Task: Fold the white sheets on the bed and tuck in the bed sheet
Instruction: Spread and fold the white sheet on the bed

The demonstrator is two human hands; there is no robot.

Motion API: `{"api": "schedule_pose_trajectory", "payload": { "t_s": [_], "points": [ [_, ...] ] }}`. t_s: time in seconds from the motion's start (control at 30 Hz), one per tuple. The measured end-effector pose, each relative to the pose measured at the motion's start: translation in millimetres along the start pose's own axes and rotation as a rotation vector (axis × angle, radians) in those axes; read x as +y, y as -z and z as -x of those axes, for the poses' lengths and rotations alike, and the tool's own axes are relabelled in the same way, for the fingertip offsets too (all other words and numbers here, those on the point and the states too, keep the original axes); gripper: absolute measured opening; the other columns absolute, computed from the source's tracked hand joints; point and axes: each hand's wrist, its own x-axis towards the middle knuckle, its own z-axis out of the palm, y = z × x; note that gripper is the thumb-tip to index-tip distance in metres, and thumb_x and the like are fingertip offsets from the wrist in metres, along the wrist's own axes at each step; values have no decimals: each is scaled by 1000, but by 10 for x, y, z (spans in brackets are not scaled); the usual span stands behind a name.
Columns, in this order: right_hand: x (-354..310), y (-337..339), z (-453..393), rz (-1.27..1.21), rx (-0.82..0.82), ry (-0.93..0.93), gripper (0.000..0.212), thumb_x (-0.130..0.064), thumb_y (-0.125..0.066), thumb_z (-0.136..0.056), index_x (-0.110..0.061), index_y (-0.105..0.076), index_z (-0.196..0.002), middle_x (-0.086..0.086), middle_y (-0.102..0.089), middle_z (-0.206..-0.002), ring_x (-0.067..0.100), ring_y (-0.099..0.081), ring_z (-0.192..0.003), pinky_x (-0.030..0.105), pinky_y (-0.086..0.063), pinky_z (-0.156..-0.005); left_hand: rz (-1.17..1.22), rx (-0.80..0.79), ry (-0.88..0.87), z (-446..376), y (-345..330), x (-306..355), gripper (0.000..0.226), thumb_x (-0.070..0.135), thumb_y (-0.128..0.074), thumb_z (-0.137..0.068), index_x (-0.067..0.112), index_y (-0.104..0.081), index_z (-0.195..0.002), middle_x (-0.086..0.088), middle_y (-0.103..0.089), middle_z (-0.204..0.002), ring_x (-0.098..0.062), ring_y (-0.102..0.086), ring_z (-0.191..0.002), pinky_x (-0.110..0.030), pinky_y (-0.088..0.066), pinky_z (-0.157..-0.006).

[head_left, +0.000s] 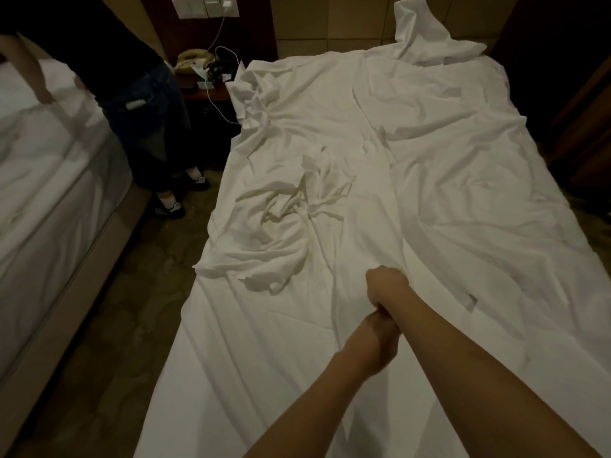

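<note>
A bed fills the middle of the head view, covered in loose white sheets. One part is bunched in a crumpled heap left of centre, and a corner is flung up against the headboard wall. My right hand reaches in from the lower right and is closed in a fist on a fold of the white sheet near the bed's middle. My left hand lies just under my right wrist with its fingers curled. What it grips is hidden.
Another person in dark clothes stands in the aisle at the left, bent over a second bed. A nightstand with a phone and white cables stands between the beds. Patterned floor runs along the left side.
</note>
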Motion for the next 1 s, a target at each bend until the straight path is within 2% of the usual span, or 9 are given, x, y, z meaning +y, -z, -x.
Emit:
{"api": "schedule_pose_trajectory", "payload": {
  "t_s": [0.13, 0.23, 0.33, 0.47, 0.63, 0.73, 0.83, 0.9, 1.0],
  "points": [
    [99, -81, -44, -35, 106, -19, 17, -2, -42, -95, -4, -56, -104, 9, -53, -101, 21, -52, -89, 25, -43, -73, 95, 103, -57, 32, 67, -44, 25, 0, -44, -97, -4, -63, -112, -24, -65, -106, -34, -61, -93, -28, -43, -82],
    [179, -76, -63, -43, 119, -45, 12, -7, -51, -92, -7, -55, -103, 6, -50, -89, 23, -60, -97, 26, -43, -70, 112, 159, -90, -18, 133, -119, 24, 0, -48, -95, 2, -67, -110, -17, -67, -109, -29, -61, -94, -25, -43, -86],
    [213, -40, -76, -96, 22, -50, 18, -23, -62, -85, -13, -48, -81, 1, -47, -77, 21, -57, -81, 27, -45, -67, 89, 135, -155, -37, 80, -92, 29, -5, -49, -92, 2, -66, -114, -18, -63, -120, -30, -61, -105, -28, -46, -95],
    [328, -32, -46, -120, -64, -101, 17, -12, -56, -88, -10, -45, -76, 3, -41, -72, 21, -51, -81, 29, -43, -69, 47, 96, -232, -75, -53, -19, 40, -14, -49, -88, 3, -62, -121, -20, -60, -124, -33, -58, -110, -40, -49, -96],
    [490, -112, 31, -123, 189, -68, 7, -4, -46, -94, -5, -49, -88, 5, -50, -86, 22, -59, -85, 26, -40, -68, 58, 116, -239, -151, -208, 33, 41, -12, -53, -86, 5, -62, -122, -15, -60, -126, -30, -60, -103, -36, -49, -93],
    [625, -116, 42, -296, 294, -100, 11, -2, -45, -93, -5, -55, -97, 14, -61, -104, 29, -62, -96, 28, -41, -68, 295, 152, -15, -160, -299, 8, 26, 5, -61, -87, 12, -65, -112, -4, -66, -116, -17, -64, -93, -27, -51, -89],
    [812, -114, 67, -447, 370, -121, 12, -8, -54, -93, 1, -61, -98, 19, -63, -105, 36, -61, -98, 32, -45, -74, 803, 223, 469, -225, -288, -39, 17, 19, -60, -90, 13, -62, -106, -5, -66, -113, -17, -63, -95, -33, -53, -89],
    [945, -139, 93, -522, 391, -129, 16, -15, -59, -92, -1, -62, -85, 18, -64, -92, 36, -62, -88, 31, -43, -69, 1269, 209, 773, -305, -202, -34, 20, 28, -52, -96, 13, -55, -108, -12, -59, -123, -26, -61, -102, -39, -52, -82],
    [1128, -184, 178, -612, 414, -144, 39, -21, -61, -92, -6, -49, -57, 7, -50, -58, 26, -50, -60, 29, -36, -60, 1636, 217, 916, -488, -133, -86, 51, 37, -53, -95, 16, -36, -138, -19, -39, -143, -39, -50, -121, -49, -49, -79]
  ]
}}
